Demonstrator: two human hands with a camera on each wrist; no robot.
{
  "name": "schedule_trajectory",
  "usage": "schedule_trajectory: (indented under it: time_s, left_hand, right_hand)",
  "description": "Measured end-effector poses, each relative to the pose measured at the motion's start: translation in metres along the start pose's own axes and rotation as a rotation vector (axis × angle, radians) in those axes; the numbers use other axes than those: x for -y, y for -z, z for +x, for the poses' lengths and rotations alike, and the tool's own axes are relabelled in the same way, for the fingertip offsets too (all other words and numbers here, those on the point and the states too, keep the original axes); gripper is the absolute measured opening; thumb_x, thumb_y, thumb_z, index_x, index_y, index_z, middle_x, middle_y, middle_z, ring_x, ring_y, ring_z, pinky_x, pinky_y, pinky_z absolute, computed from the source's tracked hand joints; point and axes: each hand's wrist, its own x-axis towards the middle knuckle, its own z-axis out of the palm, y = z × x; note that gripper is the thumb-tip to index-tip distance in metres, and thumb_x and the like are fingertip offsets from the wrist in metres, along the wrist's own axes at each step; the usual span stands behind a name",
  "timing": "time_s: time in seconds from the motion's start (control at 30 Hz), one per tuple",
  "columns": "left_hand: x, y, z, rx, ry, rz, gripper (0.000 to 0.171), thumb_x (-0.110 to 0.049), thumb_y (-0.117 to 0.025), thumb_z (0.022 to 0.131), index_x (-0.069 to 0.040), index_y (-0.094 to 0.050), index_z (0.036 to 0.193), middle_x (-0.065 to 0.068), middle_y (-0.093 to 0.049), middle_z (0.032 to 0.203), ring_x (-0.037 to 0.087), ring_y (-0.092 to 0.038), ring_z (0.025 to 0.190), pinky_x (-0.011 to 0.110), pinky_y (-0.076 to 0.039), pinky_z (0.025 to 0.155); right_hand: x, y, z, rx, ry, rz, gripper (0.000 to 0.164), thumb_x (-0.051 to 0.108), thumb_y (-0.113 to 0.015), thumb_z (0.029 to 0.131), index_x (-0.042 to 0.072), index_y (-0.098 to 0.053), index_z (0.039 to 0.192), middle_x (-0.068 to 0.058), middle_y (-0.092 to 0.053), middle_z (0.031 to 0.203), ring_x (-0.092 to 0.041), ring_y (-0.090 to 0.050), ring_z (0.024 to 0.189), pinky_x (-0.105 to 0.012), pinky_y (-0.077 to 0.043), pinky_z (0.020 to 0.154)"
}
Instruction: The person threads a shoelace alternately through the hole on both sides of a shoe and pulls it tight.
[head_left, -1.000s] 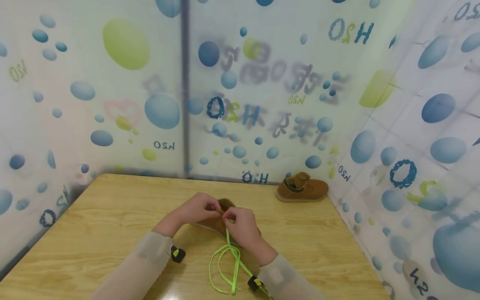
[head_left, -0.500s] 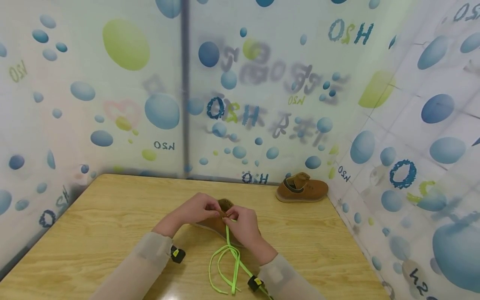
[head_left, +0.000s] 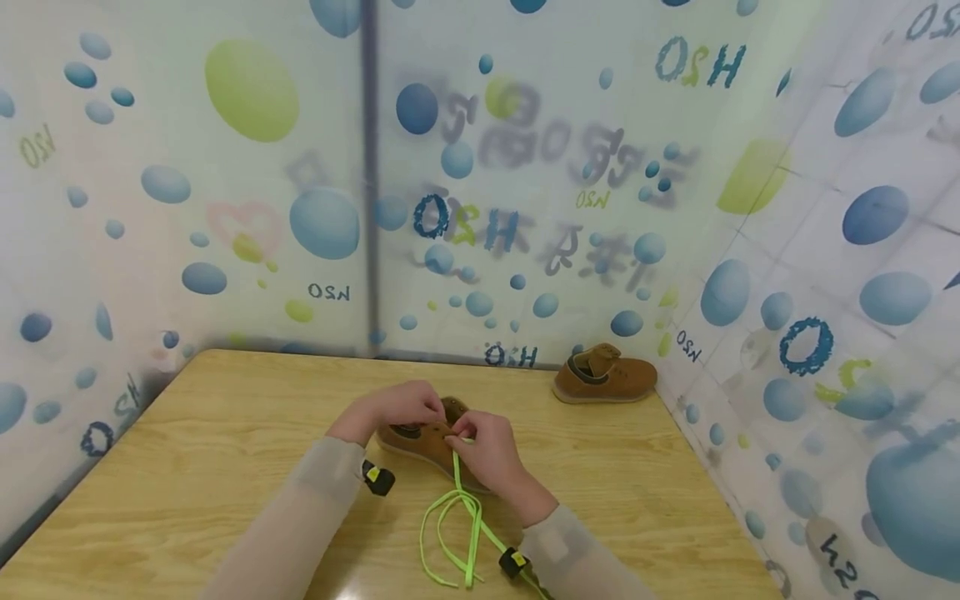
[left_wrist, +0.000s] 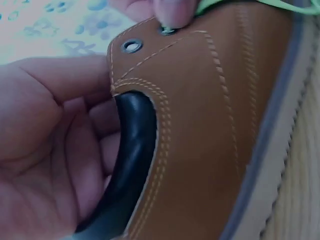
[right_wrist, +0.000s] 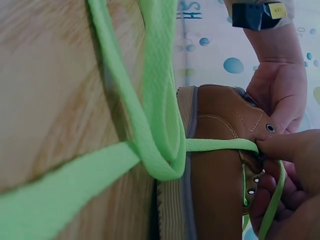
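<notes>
I'm mid-lacing: my left hand [head_left: 393, 408] grips the tan leather shoe [head_left: 420, 439] at its collar, my right hand [head_left: 487, 450] pinches the neon-green flat lace [head_left: 456, 517] at an eyelet. Next, I judge, the lace tip needs pushing squarely through.

A light wooden bench [head_left: 187, 467] stands in a corner; around it hang translucent plastic curtains [head_left: 247, 208] printed with blue and green bubbles and "H2O" letters

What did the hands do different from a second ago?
The left hand slid a little to the right, its sleeve and wrist coming in toward the middle, so more of the brown shoe shows beneath it. The right hand still pinches the green lace at the eyelets. The second shoe and the lace loops on the table have not moved.
</notes>
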Motion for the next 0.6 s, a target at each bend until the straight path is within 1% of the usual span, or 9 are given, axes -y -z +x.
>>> schedule_trajectory:
  time_s: [0.03, 0.1, 0.13, 0.17, 0.27, 0.33, 0.47, 0.6]
  left_hand:
    - [0.0002, 0.0019, 0.0016, 0.031, 0.003, -0.024, 0.030, -0.009, -0.060, 0.104, -0.011, -0.076, 0.079, -0.008, -0.046, 0.061, 0.008, -0.036, 0.051, 0.024, -0.036, 0.056]
    - [0.0021, 0.0041, 0.0040, 0.071, 0.003, -0.064, 0.024, -0.005, -0.061, 0.101, -0.009, -0.083, 0.093, -0.009, -0.053, 0.065, 0.007, -0.039, 0.052, 0.023, -0.036, 0.056]
    - [0.0035, 0.0043, 0.0048, 0.083, 0.003, -0.079, 0.023, -0.003, -0.062, 0.100, -0.009, -0.084, 0.098, -0.009, -0.056, 0.068, 0.006, -0.040, 0.052, 0.022, -0.037, 0.057]
    - [0.0047, 0.0046, 0.0053, 0.092, 0.007, -0.092, 0.025, 0.000, -0.062, 0.099, -0.009, -0.085, 0.101, -0.009, -0.058, 0.068, 0.006, -0.040, 0.052, 0.022, -0.037, 0.057]
    - [0.0072, 0.0043, 0.0055, 0.092, 0.006, -0.118, 0.030, 0.007, -0.060, 0.094, -0.007, -0.085, 0.102, -0.009, -0.062, 0.071, 0.006, -0.041, 0.054, 0.022, -0.038, 0.057]
    - [0.0077, 0.0040, 0.0051, 0.081, 0.003, -0.128, 0.030, 0.008, -0.060, 0.092, -0.007, -0.085, 0.102, -0.008, -0.065, 0.073, 0.006, -0.042, 0.055, 0.022, -0.039, 0.058]
    - [0.0065, 0.0033, 0.0027, 0.064, 0.001, -0.139, 0.030, 0.009, -0.060, 0.091, -0.006, -0.084, 0.102, -0.008, -0.065, 0.074, 0.007, -0.042, 0.056, 0.022, -0.039, 0.059]
    - [0.0058, 0.0015, 0.0006, 0.048, -0.002, -0.147, 0.030, 0.009, -0.060, 0.091, -0.006, -0.084, 0.101, -0.007, -0.064, 0.073, 0.007, -0.042, 0.057, 0.022, -0.038, 0.059]
  right_hand:
    - [0.0001, 0.0003, 0.0001, 0.001, 0.006, 0.004, 0.013, 0.019, -0.087, 0.090, 0.016, -0.076, 0.085, 0.005, -0.072, 0.077, -0.001, -0.059, 0.069, -0.022, -0.053, 0.068]
    - [0.0003, 0.0007, 0.0005, 0.005, 0.015, 0.011, 0.012, 0.018, -0.088, 0.089, 0.015, -0.076, 0.085, 0.004, -0.073, 0.079, 0.000, -0.059, 0.069, -0.021, -0.052, 0.067]
    - [0.0005, 0.0007, 0.0004, 0.008, 0.018, 0.015, 0.012, 0.018, -0.088, 0.089, 0.015, -0.077, 0.085, 0.004, -0.074, 0.079, 0.000, -0.059, 0.069, -0.020, -0.052, 0.067]
    - [0.0005, 0.0006, 0.0005, 0.011, 0.021, 0.017, 0.012, 0.018, -0.088, 0.089, 0.015, -0.077, 0.086, 0.004, -0.074, 0.080, 0.000, -0.060, 0.070, -0.020, -0.052, 0.066]
    - [0.0002, -0.0002, 0.0010, 0.014, 0.033, 0.015, 0.011, 0.018, -0.088, 0.090, 0.015, -0.077, 0.087, 0.003, -0.075, 0.082, -0.001, -0.061, 0.071, -0.019, -0.051, 0.066]
    - [0.0000, -0.0006, 0.0015, 0.011, 0.038, 0.009, 0.011, 0.019, -0.088, 0.090, 0.015, -0.078, 0.088, 0.002, -0.075, 0.083, -0.002, -0.061, 0.072, -0.019, -0.052, 0.067]
    - [-0.0009, -0.0002, 0.0014, -0.005, 0.060, -0.004, 0.012, 0.020, -0.089, 0.088, 0.015, -0.078, 0.087, 0.002, -0.075, 0.083, -0.003, -0.062, 0.072, -0.019, -0.052, 0.067]
    - [-0.0024, 0.0007, 0.0012, -0.019, 0.070, -0.003, 0.014, 0.020, -0.090, 0.087, 0.016, -0.077, 0.085, 0.003, -0.074, 0.080, -0.001, -0.060, 0.070, -0.018, -0.052, 0.065]
